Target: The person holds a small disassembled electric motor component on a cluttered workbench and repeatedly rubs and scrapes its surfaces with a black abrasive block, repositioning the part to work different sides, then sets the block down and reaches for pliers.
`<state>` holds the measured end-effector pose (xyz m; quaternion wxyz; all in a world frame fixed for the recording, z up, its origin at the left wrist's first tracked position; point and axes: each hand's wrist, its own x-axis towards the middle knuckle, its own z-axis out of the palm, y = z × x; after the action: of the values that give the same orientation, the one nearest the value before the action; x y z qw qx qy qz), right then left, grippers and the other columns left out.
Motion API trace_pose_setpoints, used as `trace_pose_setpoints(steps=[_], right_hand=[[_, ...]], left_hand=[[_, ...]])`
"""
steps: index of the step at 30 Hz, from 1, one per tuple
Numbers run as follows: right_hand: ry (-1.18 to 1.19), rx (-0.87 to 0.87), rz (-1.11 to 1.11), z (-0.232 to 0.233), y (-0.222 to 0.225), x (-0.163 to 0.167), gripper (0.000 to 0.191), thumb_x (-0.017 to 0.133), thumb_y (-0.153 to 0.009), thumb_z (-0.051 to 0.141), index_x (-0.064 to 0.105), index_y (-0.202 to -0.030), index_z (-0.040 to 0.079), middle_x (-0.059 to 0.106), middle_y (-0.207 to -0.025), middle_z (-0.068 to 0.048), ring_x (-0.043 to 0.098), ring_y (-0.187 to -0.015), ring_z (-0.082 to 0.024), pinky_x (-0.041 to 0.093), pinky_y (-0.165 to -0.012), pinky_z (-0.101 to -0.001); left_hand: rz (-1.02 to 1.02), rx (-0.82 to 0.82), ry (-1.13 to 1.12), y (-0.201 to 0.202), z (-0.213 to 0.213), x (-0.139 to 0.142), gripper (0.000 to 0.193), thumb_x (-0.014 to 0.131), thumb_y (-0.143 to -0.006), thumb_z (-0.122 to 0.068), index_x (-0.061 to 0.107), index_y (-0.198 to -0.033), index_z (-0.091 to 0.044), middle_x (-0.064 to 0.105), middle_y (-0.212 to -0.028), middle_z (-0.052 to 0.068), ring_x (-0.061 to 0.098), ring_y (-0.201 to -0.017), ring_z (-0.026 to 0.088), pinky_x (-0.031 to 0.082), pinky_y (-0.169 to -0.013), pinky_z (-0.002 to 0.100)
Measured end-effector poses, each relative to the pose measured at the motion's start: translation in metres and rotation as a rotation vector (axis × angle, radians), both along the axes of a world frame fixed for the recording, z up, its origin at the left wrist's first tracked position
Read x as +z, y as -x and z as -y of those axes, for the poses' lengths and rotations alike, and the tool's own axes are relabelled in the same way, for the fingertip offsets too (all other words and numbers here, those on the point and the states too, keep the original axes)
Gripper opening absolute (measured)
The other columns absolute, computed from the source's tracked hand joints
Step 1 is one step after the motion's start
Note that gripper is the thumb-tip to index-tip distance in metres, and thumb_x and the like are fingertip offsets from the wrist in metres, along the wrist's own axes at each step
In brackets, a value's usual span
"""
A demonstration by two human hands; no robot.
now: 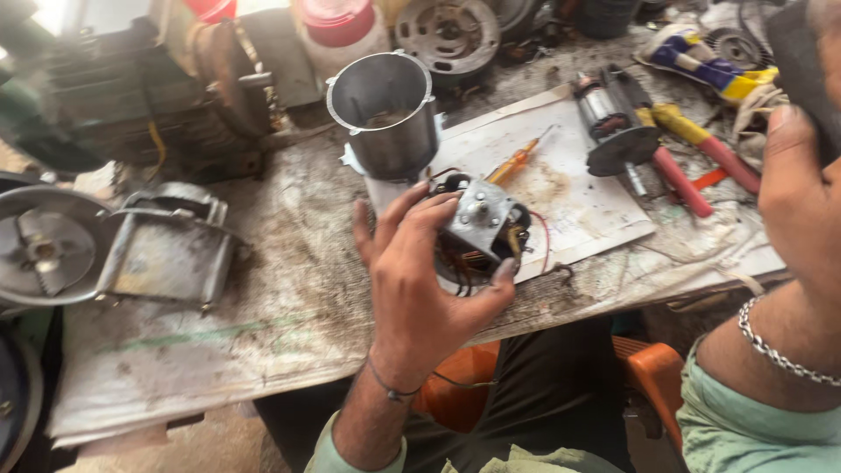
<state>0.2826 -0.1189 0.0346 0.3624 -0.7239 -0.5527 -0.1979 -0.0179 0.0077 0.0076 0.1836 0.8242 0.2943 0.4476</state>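
Gripping the small motor [480, 229], left hand [419, 278]; right hand [802, 188] clutches a dark object [802, 61].

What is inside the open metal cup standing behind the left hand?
The metal cup shows bare grey walls and a dark patch near its bottom. The near wall hides the rest, so any contents cannot be told.

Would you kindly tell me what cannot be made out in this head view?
- Right hand: cut off by the right edge; the dark thing it holds cannot be identified.
- Small motor: its near side is hidden by the left hand.
- Metal cup: contents blurred.
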Motion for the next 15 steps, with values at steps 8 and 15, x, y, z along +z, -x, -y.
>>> trace_pose_setpoints(steps=[8,15], right_hand=[[0.003,-0.2,-0.409,0.007,-0.077,-0.042,0.033,0.051,-0.128,0.027,0.07,-0.125,0.0,0.074,-0.108,-0.012,0.072,-0.091,-0.015,0.06,-0.08,-0.0329],[-0.022,-0.13,0.084,-0.003,-0.077,-0.026,0.018,0.057,-0.117,0.007,0.065,-0.132,0.001,0.07,-0.121,-0.013,0.069,-0.107,-0.019,0.058,-0.099,-0.0282]], left_hand=[[-0.008,0.003,0.017,0.001,0.0,0.003,0.065,0.089,-0.069,-0.034,0.062,-0.121,-0.004,0.071,-0.123,0.013,0.057,-0.138,0.033,0.012,-0.13,0.061],[-0.027,0.003,0.005,0.002,-0.002,0.0,0.065,0.088,-0.067,-0.032,0.062,-0.121,-0.005,0.072,-0.121,0.011,0.056,-0.14,0.034,0.011,-0.13,0.062]])
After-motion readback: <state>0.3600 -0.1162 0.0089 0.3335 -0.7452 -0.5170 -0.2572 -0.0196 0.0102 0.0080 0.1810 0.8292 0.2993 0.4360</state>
